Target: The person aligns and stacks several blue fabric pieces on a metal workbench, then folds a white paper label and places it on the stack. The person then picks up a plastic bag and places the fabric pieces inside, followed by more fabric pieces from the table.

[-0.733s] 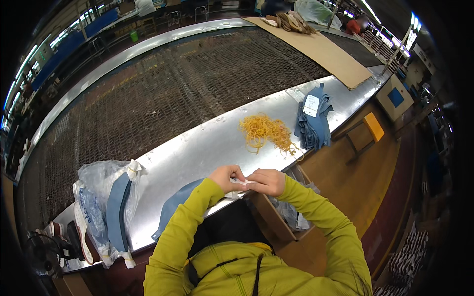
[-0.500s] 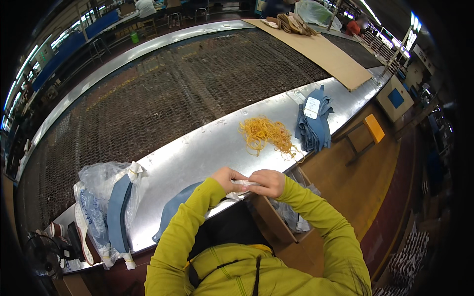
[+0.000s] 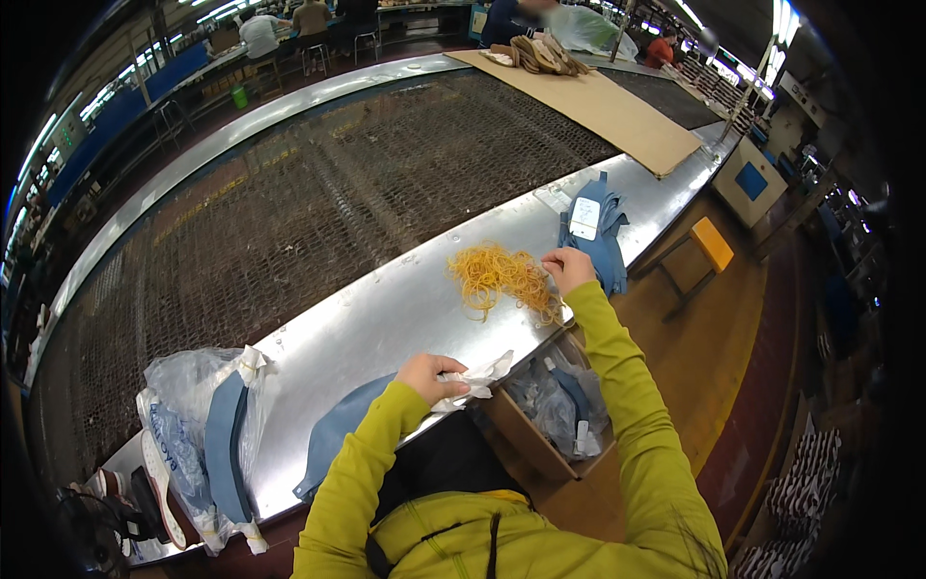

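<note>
My left hand (image 3: 431, 379) is closed on a crumpled white sheet (image 3: 479, 379), thin paper or plastic, at the near edge of the metal table. My right hand (image 3: 569, 267) reaches forward to the right end of a tangled pile of yellow rubber bands (image 3: 492, 275). Its thumb and fingers are pinched together; whatever lies between them is too small to make out. Just beyond that hand is a bundle of blue cut pieces (image 3: 606, 227) with a white label (image 3: 585, 218) on top. A flat blue piece (image 3: 338, 429) lies beside my left forearm, partly covered by it.
Clear plastic bags with a curved blue piece (image 3: 228, 439) lie at the left, next to shoe soles (image 3: 162, 487). Below the table edge is an open box (image 3: 526, 434) holding plastic-wrapped pieces. A dark mesh conveyor (image 3: 318, 183) runs behind. An orange-topped stool (image 3: 712, 245) stands right.
My right hand has left the white sheet and moved forward and right to the rubber bands. My left hand keeps the sheet, now spread out more. The view has shifted slightly.
</note>
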Motion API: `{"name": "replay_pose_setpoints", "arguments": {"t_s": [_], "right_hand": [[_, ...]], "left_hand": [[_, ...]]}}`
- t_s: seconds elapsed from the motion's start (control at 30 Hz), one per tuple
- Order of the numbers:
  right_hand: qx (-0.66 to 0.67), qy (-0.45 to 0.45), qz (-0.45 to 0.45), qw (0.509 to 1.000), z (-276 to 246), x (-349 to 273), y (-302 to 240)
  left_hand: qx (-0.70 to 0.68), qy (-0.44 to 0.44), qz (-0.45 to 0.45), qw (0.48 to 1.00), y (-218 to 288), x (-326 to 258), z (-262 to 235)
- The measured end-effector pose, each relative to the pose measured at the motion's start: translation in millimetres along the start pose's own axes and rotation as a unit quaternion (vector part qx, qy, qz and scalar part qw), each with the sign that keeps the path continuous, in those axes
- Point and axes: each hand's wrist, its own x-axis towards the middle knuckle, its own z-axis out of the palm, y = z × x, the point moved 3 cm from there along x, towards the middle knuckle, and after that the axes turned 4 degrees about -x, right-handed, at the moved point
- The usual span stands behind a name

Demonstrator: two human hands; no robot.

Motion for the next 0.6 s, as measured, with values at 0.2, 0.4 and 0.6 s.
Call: {"name": "replay_pose_setpoints", "arguments": {"t_s": [0.2, 0.4, 0.6], "right_hand": [[-0.082, -0.061, 0.098, 0.990, 17.2, 21.8, 11.3], [-0.053, -0.038, 0.043, 0.997, 13.9, 31.6, 5.0], [0.144, 0.081, -0.026, 0.986, -14.8, 40.0, -10.8]], "left_hand": [[-0.017, 0.006, -0.009, 1.000, 5.5, -5.8, 1.2], [-0.007, 0.008, 0.015, 1.000, 4.6, -5.5, 1.1], [-0.012, 0.013, 0.029, 0.999, 1.2, -4.1, 1.6]]}}
